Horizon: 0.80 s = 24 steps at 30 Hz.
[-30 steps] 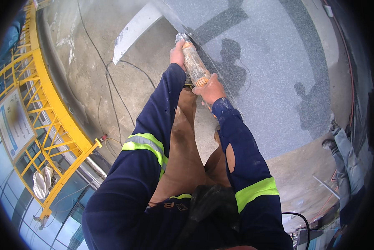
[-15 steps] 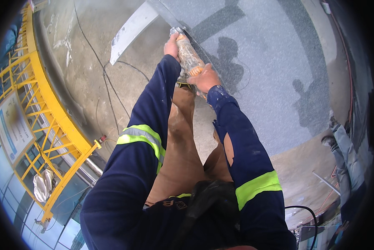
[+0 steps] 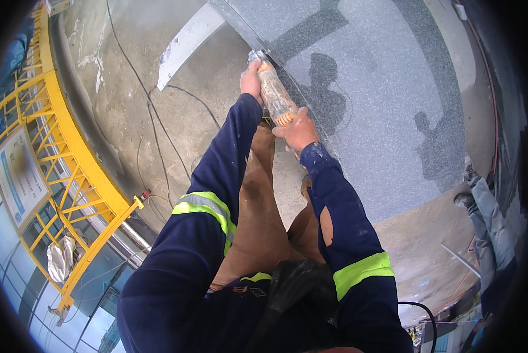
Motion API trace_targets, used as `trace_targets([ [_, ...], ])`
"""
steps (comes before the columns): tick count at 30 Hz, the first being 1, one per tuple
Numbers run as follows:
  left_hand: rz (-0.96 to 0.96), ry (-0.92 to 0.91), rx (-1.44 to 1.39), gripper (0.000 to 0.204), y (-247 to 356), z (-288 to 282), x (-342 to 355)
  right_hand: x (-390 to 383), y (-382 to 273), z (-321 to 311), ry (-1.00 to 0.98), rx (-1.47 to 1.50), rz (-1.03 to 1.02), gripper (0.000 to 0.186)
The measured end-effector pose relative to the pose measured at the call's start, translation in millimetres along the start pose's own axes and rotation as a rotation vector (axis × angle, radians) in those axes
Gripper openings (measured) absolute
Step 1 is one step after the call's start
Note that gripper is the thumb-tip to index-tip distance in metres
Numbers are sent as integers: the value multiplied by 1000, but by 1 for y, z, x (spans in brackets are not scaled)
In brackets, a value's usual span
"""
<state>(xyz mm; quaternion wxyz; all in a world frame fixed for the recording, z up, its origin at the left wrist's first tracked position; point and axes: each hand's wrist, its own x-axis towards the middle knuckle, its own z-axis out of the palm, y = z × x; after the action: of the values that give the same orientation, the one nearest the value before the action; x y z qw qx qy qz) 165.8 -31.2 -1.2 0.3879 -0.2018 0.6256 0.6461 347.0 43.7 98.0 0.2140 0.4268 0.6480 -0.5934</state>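
Both my hands hold a dust-coated orange angle grinder (image 3: 276, 94) at the near-left edge of a large speckled grey stone slab (image 3: 387, 135). My left hand (image 3: 251, 82) is wrapped round the front of the tool, by its head. Farther back, my right hand (image 3: 300, 130) grips the rear of the body near the orange vents. The grinder's head rests at or very close to the slab's edge. Its disc is mostly hidden, so I cannot tell whether it touches the stone.
A pale offcut strip (image 3: 187, 44) lies on the concrete floor left of the slab. Dark cables (image 3: 149, 103) trail across that floor. A yellow metal barrier (image 3: 78, 159) curves along the left. At the right edge is another person's grey trouser leg (image 3: 484, 206). Shadows fall across the slab.
My hands and the grinder have shifted back toward me and slightly right, along the slab's edge. The haze of dust over the slab looks thinner. Both grips stay the same.
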Motion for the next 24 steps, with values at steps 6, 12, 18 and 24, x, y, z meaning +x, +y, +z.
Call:
trace_targets([
  [6,22,-2,11,44,-5,-1,-4,-6,2,-5,-49,72,25,68],
  [12,14,-3,9,44,-7,1,-12,-8,8,-5,-37,34,39,72],
  [18,8,4,33,44,-1,6,-12,-7,6,-4,-20,66,24,68],
  [24,49,62,-57,40,7,5,9,8,-4,-3,-47,113,0,73],
])
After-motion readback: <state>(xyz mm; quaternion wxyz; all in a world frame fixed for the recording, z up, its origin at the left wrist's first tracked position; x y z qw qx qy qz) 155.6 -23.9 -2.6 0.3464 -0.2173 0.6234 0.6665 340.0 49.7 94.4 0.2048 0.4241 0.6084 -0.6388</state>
